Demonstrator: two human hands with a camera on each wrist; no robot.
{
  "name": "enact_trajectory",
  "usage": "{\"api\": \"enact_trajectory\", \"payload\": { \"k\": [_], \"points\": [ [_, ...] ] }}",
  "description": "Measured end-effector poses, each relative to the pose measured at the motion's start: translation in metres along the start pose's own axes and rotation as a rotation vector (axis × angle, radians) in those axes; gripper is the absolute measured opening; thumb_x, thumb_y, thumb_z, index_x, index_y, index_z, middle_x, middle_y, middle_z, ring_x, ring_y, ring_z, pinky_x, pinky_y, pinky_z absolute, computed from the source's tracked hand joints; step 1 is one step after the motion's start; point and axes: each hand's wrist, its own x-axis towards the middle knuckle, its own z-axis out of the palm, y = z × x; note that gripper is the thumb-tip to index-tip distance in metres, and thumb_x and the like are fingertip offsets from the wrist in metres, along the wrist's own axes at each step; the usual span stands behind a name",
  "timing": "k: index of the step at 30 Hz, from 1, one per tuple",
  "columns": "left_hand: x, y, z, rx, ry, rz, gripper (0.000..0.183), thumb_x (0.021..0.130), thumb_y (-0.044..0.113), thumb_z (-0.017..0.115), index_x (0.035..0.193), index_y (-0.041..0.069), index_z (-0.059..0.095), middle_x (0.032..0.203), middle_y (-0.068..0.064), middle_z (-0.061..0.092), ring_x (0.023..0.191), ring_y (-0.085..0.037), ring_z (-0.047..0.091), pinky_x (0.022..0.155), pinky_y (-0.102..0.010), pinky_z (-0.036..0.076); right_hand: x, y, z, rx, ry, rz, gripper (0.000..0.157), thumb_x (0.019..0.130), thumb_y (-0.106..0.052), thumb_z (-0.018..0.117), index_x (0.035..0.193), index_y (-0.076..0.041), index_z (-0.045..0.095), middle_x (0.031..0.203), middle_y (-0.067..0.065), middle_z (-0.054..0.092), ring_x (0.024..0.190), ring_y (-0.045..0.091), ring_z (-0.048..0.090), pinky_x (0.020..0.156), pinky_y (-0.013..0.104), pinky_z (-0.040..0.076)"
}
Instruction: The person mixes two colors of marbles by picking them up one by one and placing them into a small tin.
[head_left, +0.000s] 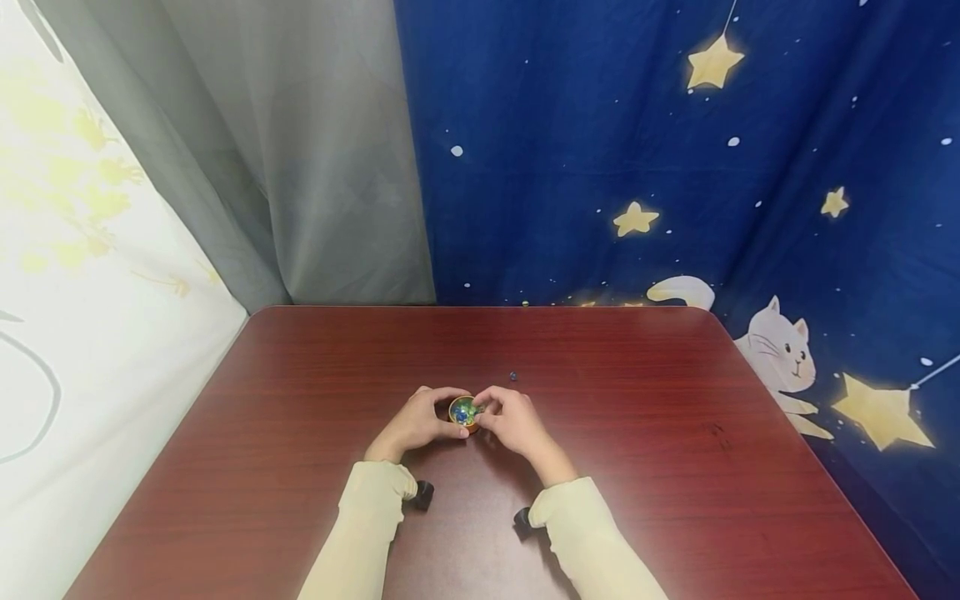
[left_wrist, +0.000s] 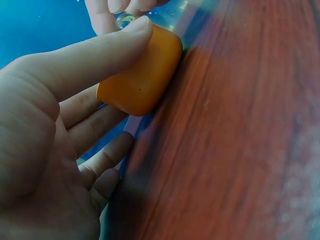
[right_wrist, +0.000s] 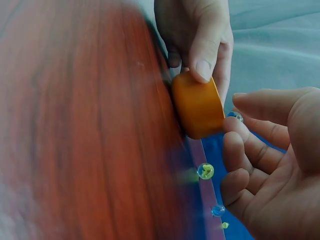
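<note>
My left hand (head_left: 417, 422) grips a small orange bowl (left_wrist: 145, 75) between its thumb and fingers, and the bowl rests on the table. Inside it, the head view shows several blue and green glass marbles (head_left: 464, 412). Just over the rim, on the bowl's right side, my right hand (head_left: 517, 422) pinches a clear marble with blue in it (right_wrist: 235, 117) between thumb and fingertips. The other fingers of that hand are bent loosely. A dark blue marble (head_left: 513, 377) lies on the table a little beyond the hands.
Both hands work over a reddish-brown wooden table (head_left: 315, 358). Near its far edge is a tiny greenish marble (head_left: 525, 304). The right wrist view shows a yellow-green marble (right_wrist: 205, 171) and a blue one (right_wrist: 218, 210). Behind hang a grey curtain (head_left: 337, 167) and a blue starry curtain (head_left: 555, 167).
</note>
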Motion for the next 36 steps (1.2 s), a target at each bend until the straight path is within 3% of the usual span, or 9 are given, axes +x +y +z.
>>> {"api": "enact_trajectory", "payload": {
  "k": [36],
  "points": [
    [0.0004,-0.0017,0.0005,0.011,-0.003,-0.004,0.059,0.067,0.030,0.091,0.120,0.022,0.068,0.105,0.009,0.066,0.096,-0.018,0.046,0.084,-0.038,0.042,0.0003,-0.0004,0.0028,-0.026,0.014,-0.007,0.018,0.081,-0.007,0.074,0.099,-0.008,0.071,0.067,-0.006,0.061,0.057,0.008,0.055,0.056,0.028,0.045]
  ]
}}
